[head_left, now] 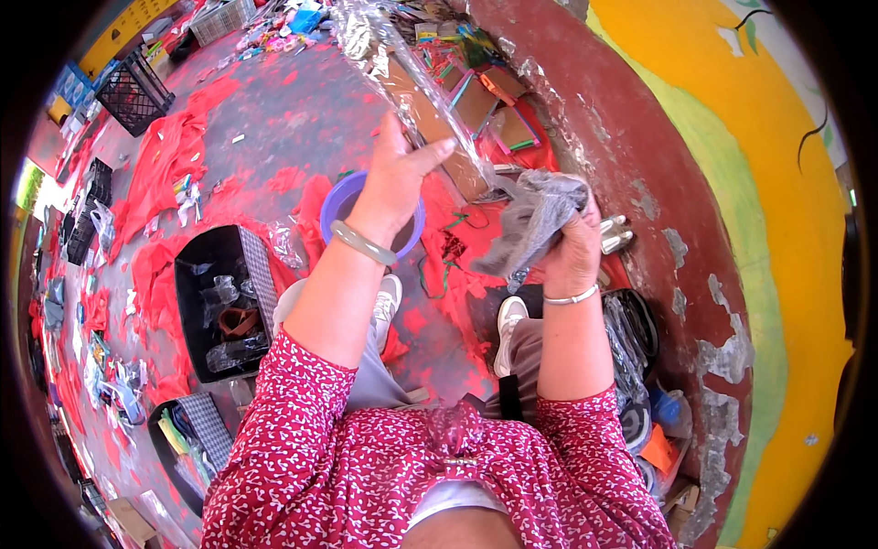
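Note:
My left hand [393, 174], raised in front of me, holds the edge of a long brown cardboard strip in clear, shiny plastic wrap [422, 105], thumb on the near side. The strip slants away toward the far side, and its near end reaches the cloth. Closed around a crumpled grey cloth [529, 224] is my right hand [576, 252]; the cloth hangs to the left of its fingers. Whether the cloth is tied to the plastic wrap cannot be made out. Below the left wrist, a purple bucket [331, 206] stands on the floor.
Left of my legs sits a black box with a checked side [259, 270], holding wrapped items; another box [206, 425] is nearer. A black crate [135, 91] stands far left. Red sheets [165, 174] litter the floor. A peeling red and yellow wall [677, 192] curves along the right.

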Demonstrator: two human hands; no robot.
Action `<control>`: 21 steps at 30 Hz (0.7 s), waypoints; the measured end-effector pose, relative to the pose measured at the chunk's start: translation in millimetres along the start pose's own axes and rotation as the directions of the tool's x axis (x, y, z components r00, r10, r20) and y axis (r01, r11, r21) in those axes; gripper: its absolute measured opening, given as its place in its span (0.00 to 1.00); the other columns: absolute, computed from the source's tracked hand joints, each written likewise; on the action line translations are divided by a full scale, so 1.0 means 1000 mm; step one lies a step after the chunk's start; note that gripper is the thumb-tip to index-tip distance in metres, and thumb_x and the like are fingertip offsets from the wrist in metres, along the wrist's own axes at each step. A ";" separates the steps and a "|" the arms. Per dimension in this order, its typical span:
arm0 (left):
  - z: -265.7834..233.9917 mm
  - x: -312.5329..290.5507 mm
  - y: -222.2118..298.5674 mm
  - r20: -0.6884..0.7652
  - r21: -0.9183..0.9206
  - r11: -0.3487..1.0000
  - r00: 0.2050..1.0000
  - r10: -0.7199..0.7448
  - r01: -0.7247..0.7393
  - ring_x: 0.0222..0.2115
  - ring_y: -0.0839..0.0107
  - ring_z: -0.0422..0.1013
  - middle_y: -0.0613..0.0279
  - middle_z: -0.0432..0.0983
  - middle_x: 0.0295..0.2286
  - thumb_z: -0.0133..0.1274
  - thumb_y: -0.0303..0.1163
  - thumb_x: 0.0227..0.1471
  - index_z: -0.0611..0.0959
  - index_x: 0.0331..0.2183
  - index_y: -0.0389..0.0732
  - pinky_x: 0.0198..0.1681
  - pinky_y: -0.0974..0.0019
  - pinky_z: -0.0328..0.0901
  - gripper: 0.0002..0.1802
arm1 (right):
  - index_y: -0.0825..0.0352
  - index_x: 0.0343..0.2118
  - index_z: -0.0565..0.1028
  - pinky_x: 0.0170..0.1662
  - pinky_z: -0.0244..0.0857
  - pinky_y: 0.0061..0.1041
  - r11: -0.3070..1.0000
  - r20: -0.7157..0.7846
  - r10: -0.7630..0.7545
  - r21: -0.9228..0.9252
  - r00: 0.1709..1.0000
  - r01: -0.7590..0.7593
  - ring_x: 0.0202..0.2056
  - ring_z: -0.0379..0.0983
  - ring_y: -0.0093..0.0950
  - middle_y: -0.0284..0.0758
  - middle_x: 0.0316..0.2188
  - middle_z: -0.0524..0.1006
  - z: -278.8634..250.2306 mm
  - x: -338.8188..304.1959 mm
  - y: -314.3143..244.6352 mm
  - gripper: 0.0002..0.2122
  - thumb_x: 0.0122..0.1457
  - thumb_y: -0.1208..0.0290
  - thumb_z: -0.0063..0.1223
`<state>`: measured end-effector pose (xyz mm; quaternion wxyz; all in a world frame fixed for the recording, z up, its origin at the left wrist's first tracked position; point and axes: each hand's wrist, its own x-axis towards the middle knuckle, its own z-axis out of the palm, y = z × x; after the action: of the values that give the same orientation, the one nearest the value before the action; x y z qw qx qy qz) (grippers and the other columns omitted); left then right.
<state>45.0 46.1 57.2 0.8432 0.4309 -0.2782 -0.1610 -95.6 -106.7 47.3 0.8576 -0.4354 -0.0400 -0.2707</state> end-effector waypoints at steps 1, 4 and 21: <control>-0.003 0.002 0.003 -0.007 -0.018 1.000 1.000 0.002 -0.002 0.45 0.70 0.65 0.62 0.67 0.43 0.53 0.19 0.44 0.62 0.51 0.39 0.49 0.64 0.60 0.31 | 0.71 0.42 0.68 0.40 0.71 0.29 1.000 -0.015 -0.010 -0.019 1.000 0.010 0.36 0.75 0.32 0.42 0.37 0.75 0.001 0.001 -0.003 0.16 0.50 0.75 0.56; -0.004 0.002 0.004 0.014 -0.027 0.999 1.000 -0.024 0.025 0.45 0.70 0.66 0.62 0.67 0.43 0.53 0.20 0.45 0.62 0.51 0.39 0.49 0.65 0.61 0.31 | 0.72 0.46 0.67 0.40 0.70 0.28 0.993 -0.021 0.009 -0.117 1.000 -0.012 0.36 0.75 0.30 0.40 0.38 0.75 0.005 0.004 -0.005 0.19 0.50 0.74 0.57; 0.031 -0.023 -0.033 -0.216 -0.277 0.957 0.965 -0.150 0.087 0.36 0.77 0.65 0.67 0.68 0.35 0.54 0.39 0.51 0.69 0.43 0.43 0.39 0.70 0.62 0.20 | 0.66 0.30 0.69 0.39 0.61 0.21 0.450 0.164 -0.184 -0.862 0.969 0.232 0.33 0.68 0.25 0.34 0.28 0.69 0.027 -0.003 0.038 0.13 0.38 0.86 0.49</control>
<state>6.4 18.9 37.4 0.9089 0.3463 -0.1262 -0.1952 -75.0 -66.1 35.5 0.4741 -0.8093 0.0308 -0.3455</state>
